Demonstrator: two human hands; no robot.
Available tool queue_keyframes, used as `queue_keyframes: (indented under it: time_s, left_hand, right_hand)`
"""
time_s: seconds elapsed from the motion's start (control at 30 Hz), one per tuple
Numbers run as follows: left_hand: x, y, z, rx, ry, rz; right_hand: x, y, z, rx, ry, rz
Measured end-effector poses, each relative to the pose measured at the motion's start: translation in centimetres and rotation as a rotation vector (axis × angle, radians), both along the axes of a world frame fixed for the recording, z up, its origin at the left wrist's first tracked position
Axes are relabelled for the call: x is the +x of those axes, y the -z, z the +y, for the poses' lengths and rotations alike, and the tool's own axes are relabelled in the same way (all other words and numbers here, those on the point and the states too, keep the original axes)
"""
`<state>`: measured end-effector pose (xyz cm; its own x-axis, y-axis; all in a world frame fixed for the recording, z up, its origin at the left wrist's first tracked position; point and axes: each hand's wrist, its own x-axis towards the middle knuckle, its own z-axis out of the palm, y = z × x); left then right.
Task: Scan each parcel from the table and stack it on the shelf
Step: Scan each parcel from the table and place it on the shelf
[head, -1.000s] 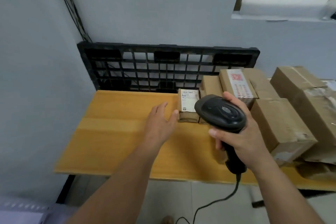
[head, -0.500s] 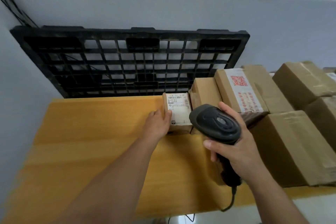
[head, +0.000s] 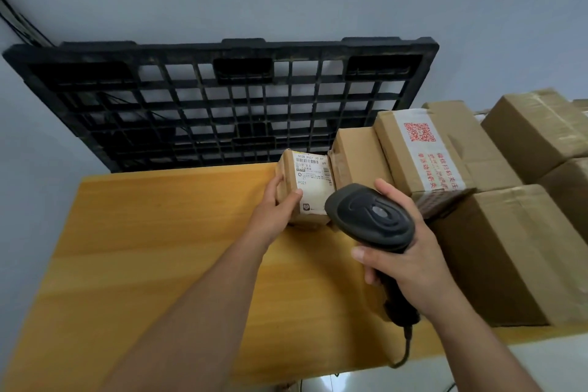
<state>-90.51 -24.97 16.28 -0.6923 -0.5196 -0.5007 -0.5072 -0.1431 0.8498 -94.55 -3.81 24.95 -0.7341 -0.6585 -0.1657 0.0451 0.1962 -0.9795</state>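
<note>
A small cardboard parcel (head: pixel 310 183) with a white shipping label stands on the yellow wooden table (head: pixel 152 232), at the left end of a row of boxes. My left hand (head: pixel 276 210) grips its left side, thumb on the label face. My right hand (head: pixel 410 261) holds a black corded barcode scanner (head: pixel 370 216) by the handle, its head just right of the parcel's lower corner. No shelf is in view.
Several larger cardboard boxes (head: pixel 515 251) fill the table's right side, one with red printed tape (head: pixel 423 152). A black plastic pallet (head: pixel 222 101) leans on the grey wall behind the table. The scanner cable (head: pixel 405 350) hangs over the front edge.
My left hand went from hovering beside the small parcel to gripping it. The camera moved closer and the scanner came nearer the parcel.
</note>
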Motion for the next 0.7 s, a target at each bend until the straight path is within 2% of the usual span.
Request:
queue_keyframes:
  time_s: [0.23,0.5,0.7]
  left_hand:
    - [3.0,-0.7,0.4,0.009,0.042,0.009]
    - [9.9,-2.9,3.7,-0.115,-0.094,0.143]
    - [14.2,-5.5,7.4,-0.177,-0.163,0.172]
  right_hand:
    - [1.3,-0.1,0.8,-0.044,-0.052,-0.003]
    - [4.4,-1.9,3.7,-0.205,-0.170,-0.089]
    - [7.2,-3.6,6.7,-0.270,-0.259,-0.154]
